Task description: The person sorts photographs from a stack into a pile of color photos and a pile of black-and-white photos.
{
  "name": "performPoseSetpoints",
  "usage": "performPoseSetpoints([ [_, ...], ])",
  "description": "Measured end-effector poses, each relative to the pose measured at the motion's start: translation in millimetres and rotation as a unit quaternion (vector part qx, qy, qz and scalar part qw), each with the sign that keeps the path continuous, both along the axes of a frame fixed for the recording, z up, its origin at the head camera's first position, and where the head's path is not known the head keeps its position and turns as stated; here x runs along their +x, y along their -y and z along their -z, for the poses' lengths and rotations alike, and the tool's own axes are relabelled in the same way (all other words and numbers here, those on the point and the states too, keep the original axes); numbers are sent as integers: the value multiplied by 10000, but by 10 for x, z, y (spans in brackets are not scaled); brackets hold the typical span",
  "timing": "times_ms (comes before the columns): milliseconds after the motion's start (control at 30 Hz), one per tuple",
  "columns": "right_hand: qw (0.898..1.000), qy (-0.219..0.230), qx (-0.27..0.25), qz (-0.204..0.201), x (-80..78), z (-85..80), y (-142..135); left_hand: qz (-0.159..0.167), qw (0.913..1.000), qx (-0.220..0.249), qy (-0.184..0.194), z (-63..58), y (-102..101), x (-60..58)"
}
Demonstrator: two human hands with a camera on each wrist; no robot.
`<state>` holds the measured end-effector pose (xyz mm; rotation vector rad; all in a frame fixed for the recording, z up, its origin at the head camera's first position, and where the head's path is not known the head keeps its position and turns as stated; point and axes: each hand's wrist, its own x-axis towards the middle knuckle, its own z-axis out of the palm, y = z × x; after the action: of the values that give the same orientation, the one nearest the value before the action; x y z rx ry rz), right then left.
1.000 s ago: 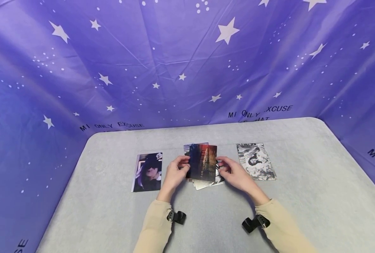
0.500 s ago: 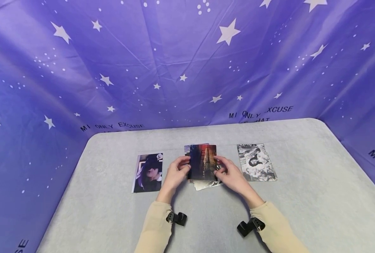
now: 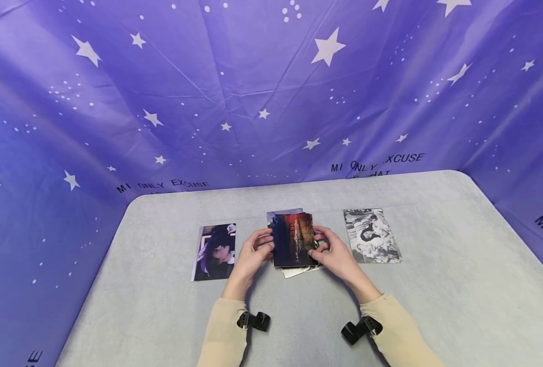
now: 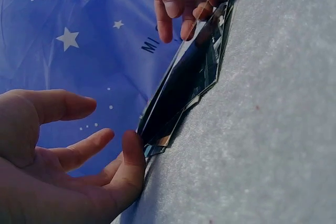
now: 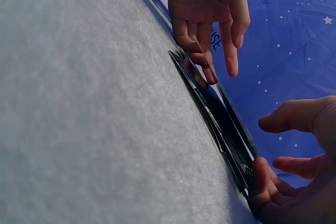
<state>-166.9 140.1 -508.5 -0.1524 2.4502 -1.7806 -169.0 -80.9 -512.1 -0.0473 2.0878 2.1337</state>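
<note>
In the head view my left hand (image 3: 253,252) and my right hand (image 3: 337,255) hold a small stack of photo cards (image 3: 294,239) from both sides, fingers bent at its edges. The top card shows a lit tower on dark blue and red. Other cards stick out unevenly beneath it. The left wrist view has the stack (image 4: 184,82) edge-on, tilted close over the table, with gaps between its layers. My left fingers (image 4: 134,150) touch its near edge; the thumb side stays apart. In the right wrist view, my right fingers (image 5: 260,177) meet the opposite edge.
A photo card with a dark hat and profile (image 3: 216,252) lies on the grey table (image 3: 138,306) to the left. To the right lies a black-and-white picture card (image 3: 372,235). A purple star-printed cloth (image 3: 253,92) hangs behind the table.
The top cards have shifted slightly toward the person between both hands. My right hand has moved a little inward, its thumb now overlapping the card's lower right. The side cards stay put.
</note>
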Motion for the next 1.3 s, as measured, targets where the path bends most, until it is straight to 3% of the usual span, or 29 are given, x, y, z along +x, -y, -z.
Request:
performPoseSetpoints([
  [200, 9991, 163, -370, 82, -6, -16, 25, 56, 9998, 190, 88, 38, 21, 18],
  [533, 9929, 526, -1050, -181, 17, -1, 23, 13, 9991, 413, 113, 57, 33, 46],
  [933, 9894, 598, -1283, -319, -2, 0, 72, -93, 9981, 593, 99, 48, 66, 69],
  [1300, 9870, 610, -1415, -467, -41, 3, 171, 91, 9964, 808, 222, 60, 115, 65],
])
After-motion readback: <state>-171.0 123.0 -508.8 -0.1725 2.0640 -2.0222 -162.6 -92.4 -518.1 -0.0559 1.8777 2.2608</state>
